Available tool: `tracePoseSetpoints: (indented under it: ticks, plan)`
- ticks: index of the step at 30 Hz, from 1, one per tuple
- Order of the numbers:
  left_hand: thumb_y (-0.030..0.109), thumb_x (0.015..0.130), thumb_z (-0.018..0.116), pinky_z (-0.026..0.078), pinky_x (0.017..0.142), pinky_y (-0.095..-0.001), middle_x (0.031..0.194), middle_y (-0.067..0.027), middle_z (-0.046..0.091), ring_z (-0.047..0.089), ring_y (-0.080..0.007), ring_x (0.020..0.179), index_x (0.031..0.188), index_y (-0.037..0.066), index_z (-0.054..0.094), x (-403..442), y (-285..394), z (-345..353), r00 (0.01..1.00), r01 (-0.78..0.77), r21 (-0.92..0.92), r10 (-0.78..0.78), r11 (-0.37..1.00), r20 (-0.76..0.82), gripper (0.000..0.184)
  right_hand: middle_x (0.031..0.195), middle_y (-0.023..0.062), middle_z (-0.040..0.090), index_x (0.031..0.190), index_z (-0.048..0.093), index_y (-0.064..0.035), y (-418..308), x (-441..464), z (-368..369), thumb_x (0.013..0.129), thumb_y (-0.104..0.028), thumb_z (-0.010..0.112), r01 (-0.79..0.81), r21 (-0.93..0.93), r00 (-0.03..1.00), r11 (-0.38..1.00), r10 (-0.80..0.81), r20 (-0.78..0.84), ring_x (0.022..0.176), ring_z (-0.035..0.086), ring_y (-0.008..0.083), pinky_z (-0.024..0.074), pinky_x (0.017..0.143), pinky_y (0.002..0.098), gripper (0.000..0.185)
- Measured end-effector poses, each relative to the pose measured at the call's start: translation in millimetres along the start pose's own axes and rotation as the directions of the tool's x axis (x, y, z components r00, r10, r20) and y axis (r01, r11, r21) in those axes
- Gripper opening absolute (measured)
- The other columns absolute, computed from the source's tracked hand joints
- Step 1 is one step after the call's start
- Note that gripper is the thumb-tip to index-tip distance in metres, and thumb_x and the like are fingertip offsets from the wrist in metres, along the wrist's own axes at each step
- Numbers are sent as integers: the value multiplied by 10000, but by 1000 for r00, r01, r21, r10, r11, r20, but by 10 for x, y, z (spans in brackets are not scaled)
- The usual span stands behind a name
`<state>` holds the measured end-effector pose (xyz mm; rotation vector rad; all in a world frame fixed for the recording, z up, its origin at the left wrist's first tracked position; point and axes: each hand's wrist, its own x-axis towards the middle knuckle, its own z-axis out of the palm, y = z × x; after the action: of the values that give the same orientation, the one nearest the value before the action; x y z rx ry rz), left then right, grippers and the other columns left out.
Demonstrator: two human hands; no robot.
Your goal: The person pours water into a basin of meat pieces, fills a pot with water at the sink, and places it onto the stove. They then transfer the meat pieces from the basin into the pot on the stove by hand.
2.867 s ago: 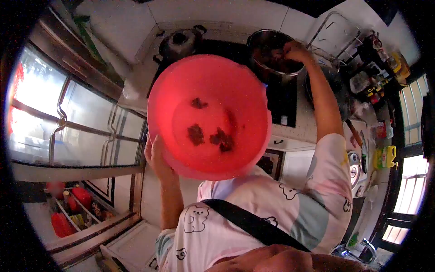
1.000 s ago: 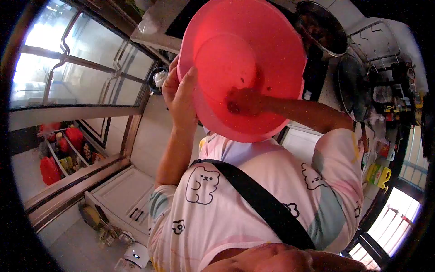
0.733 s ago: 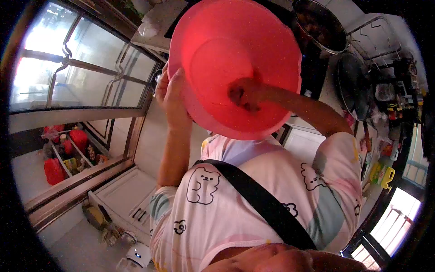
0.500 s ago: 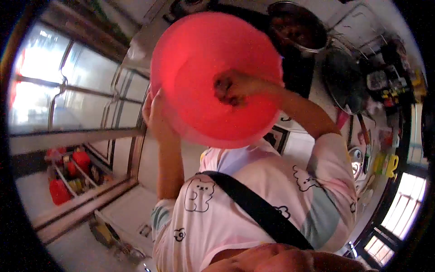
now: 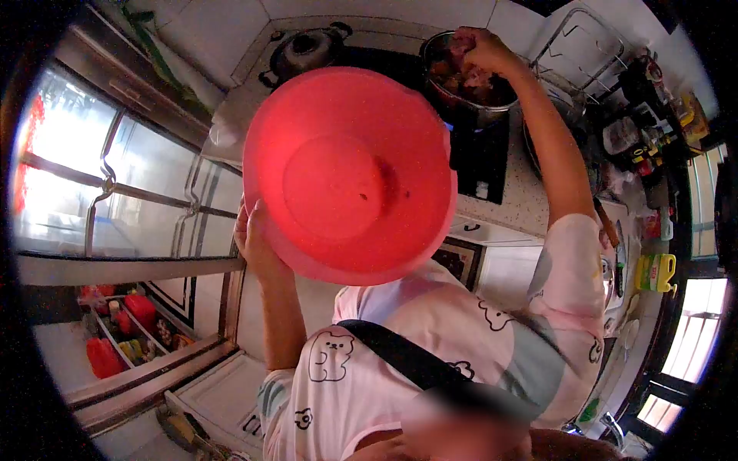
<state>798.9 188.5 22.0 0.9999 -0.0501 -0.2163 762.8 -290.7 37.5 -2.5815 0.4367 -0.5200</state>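
A wide red plastic basin (image 5: 338, 107) is tilted toward me, with a little reddish liquid and small dark bits at its bottom. My left hand (image 5: 254, 229) grips its left rim, thumb on the near side. Past the basin, my right hand (image 5: 486, 52) is at the mouth of a metal pot (image 5: 492, 107) on the stove. Pinkish lumps that look like raw meat (image 5: 463, 40) are at its curled fingers. More reddish-brown pieces (image 5: 450, 73) lie inside the pot, partly hidden by the hand.
A lidded pot (image 5: 307, 50) stands at the back left of the black stove (image 5: 484, 157). To the right are a dark wok (image 5: 534, 138), a wire rack (image 5: 584, 46) and several bottles. A glass-fronted cabinet (image 5: 146, 192) lines the left, and a yellow jug (image 5: 655, 273) stands far right.
My right hand has left the inside of the basin and moved up and right to the pot. The basin has shifted slightly down and left, still in my left hand.
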Motion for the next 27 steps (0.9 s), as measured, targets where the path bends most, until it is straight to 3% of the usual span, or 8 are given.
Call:
tracePoseSetpoints:
  ticks: [4, 7, 10, 12, 16, 19, 22, 27]
  plan:
    - [115, 841, 549, 478, 723, -277, 953, -76, 619, 599, -165, 829, 1025, -6, 589, 15, 17, -33, 999, -11, -24, 12, 1000, 50, 223, 980, 51, 635, 1170, 552, -112, 582, 150, 101, 553, -89, 742, -300, -159, 947, 941, 313, 65, 865, 606, 180, 492, 761, 291, 645]
    - [130, 843, 549, 477, 719, -275, 946, -80, 616, 594, -162, 823, 1019, -10, 588, 59, 36, -105, 998, -8, 30, 10, 1000, -67, 228, 1007, 62, 640, 1166, 563, -117, 573, 94, 38, 604, -171, 754, -465, 73, 884, 883, 457, 101, 914, 609, 188, 494, 774, 294, 596]
    - [147, 844, 550, 472, 727, -271, 948, -81, 612, 588, -159, 834, 1022, -12, 585, 141, 47, -212, 999, -3, -23, 4, 1000, 42, 241, 961, 67, 649, 1113, 600, -109, 463, 125, -110, 674, -264, 748, -297, -143, 954, 944, 288, -82, 884, 614, 194, 492, 762, 292, 488]
    - [151, 844, 551, 465, 732, -267, 957, -81, 610, 584, -157, 838, 1018, -14, 586, 144, 63, -259, 999, -19, -11, 20, 1000, 44, 242, 953, 82, 668, 1097, 606, -114, 385, 220, -154, 771, -410, 667, 117, -479, 881, 870, -313, -354, 826, 653, 252, 513, 783, 340, 444]
    - [149, 848, 546, 461, 732, -265, 960, -85, 615, 584, -152, 833, 1019, -21, 588, 128, 82, -263, 1000, -4, -15, 4, 1000, -1, 245, 901, 91, 671, 960, 659, -71, -1180, -374, -170, 815, -311, 622, 145, -52, 989, 988, -144, 14, 796, 655, 219, 505, 751, 311, 283]
    - [147, 845, 563, 460, 730, -260, 961, -83, 620, 585, -144, 825, 1021, -22, 592, 109, 116, -221, 996, -49, 22, 47, 999, 70, 245, 822, 148, 658, 951, 645, -26, -1609, -889, 540, 793, -188, 603, 237, 144, 916, 961, -270, 296, 780, 647, 249, 502, 707, 335, 230]
    - [137, 835, 587, 460, 731, -258, 946, -69, 623, 584, -133, 825, 1029, -14, 592, 154, 104, -225, 1000, -9, 0, 9, 1000, 19, 246, 823, 164, 647, 939, 636, -9, -1575, -1146, 1329, 792, -139, 567, 261, 66, 754, 963, -246, 609, 791, 637, 274, 493, 715, 360, 208]
    - [116, 824, 599, 456, 755, -253, 932, -49, 619, 582, -123, 836, 1030, -6, 595, 167, 103, -230, 998, 17, -42, -14, 999, 56, 239, 818, 161, 635, 937, 622, -15, -1671, -1303, 2150, 789, -135, 563, 263, -99, 748, 960, -137, 650, 786, 629, 274, 489, 706, 363, 199]
